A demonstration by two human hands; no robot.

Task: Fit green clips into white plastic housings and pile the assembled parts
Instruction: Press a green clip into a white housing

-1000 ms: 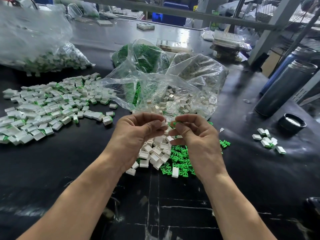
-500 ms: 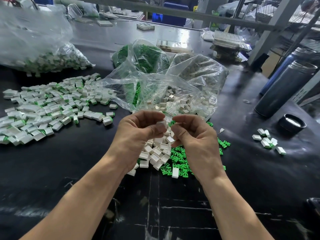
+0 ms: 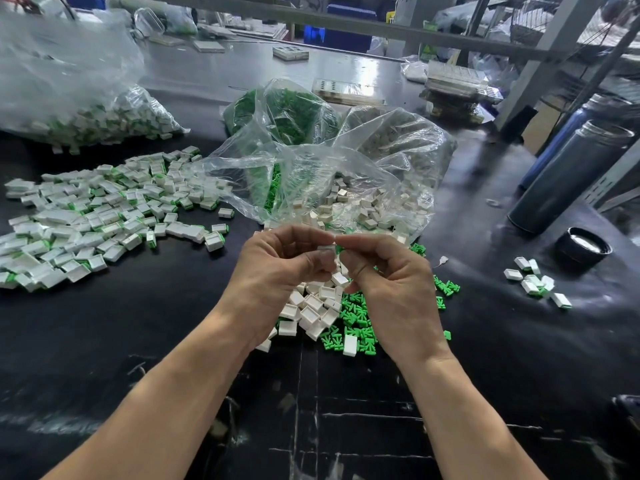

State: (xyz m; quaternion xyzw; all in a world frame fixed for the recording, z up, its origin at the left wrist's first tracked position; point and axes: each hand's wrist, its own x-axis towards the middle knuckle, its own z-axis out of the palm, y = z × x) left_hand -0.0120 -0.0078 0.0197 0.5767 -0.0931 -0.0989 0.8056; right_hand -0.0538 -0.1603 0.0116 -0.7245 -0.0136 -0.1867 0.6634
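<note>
Above table, L hand (image 3: 277,268) pinches small white housing (image 3: 325,251); R hand (image 3: 388,271) pinches green clip (image 3: 338,249).

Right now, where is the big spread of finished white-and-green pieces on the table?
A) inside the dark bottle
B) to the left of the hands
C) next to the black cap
B: the big pile of finished pieces lies on the black table to the left of the left hand and the right hand.

Both forearms and the 2 hands (image 3: 332,275) are bare, with no sleeves, gloves or jewellery.
</note>
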